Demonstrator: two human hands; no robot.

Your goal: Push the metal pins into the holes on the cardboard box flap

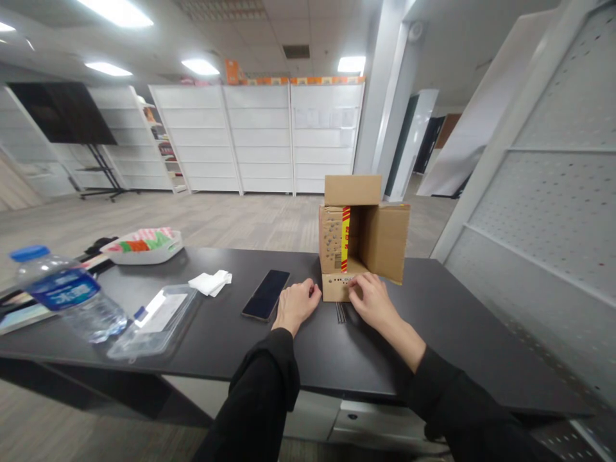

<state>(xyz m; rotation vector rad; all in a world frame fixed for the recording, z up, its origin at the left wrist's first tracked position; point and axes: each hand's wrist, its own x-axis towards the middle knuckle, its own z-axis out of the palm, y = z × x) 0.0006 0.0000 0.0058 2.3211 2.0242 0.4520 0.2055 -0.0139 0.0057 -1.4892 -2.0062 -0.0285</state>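
A cardboard box (334, 240) stands on its side on the dark table, its opening facing me and its flaps spread. My right hand (374, 300) is at the lower front flap (332, 289), thumb and fingers pinched together against it; whatever they hold is too small to make out. Small dark holes or dots mark this flap and the box's left panel. Several thin metal rods (341, 313) lie just below the flap, between my hands. My left hand (298, 305) rests left of the box with curled fingers, and something small and dark shows at the fingertips.
Left of my left hand lies a phone (266, 294). Farther left are a crumpled tissue (210, 282), a clear plastic case (156, 321), a water bottle (72, 295) and a white basket (144, 255) of colourful items. A perforated panel (543, 212) borders the table's right side.
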